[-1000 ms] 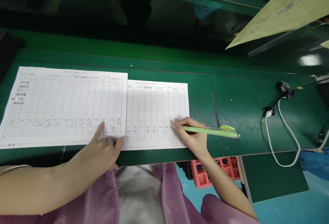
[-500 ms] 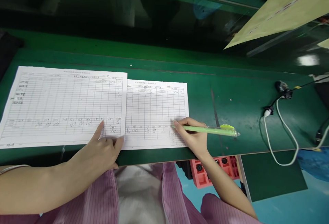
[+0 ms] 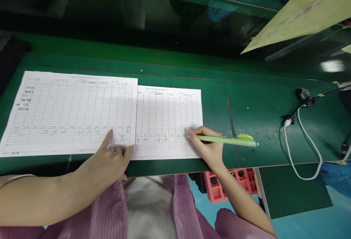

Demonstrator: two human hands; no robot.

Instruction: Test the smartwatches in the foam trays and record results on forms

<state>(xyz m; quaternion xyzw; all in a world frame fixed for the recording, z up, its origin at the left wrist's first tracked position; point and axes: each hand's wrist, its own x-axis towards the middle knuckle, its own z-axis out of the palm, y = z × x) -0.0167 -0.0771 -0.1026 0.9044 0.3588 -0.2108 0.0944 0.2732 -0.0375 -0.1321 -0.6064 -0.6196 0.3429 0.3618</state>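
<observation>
Green pen [image 3: 227, 141], tip leftward, long axis roughly sideways

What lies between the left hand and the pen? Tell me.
The right edge of the left sheet, then part of the right sheet, with handwritten figures; the head view shows it.

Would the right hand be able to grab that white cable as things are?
Probably not straight away: the right hand is gripping the green pen, and the white cable lies off to its right.

Left sheet [image 3: 70, 109], handwritten 184; right sheet [image 3: 168, 118], handwritten 136, 110, 170
</observation>
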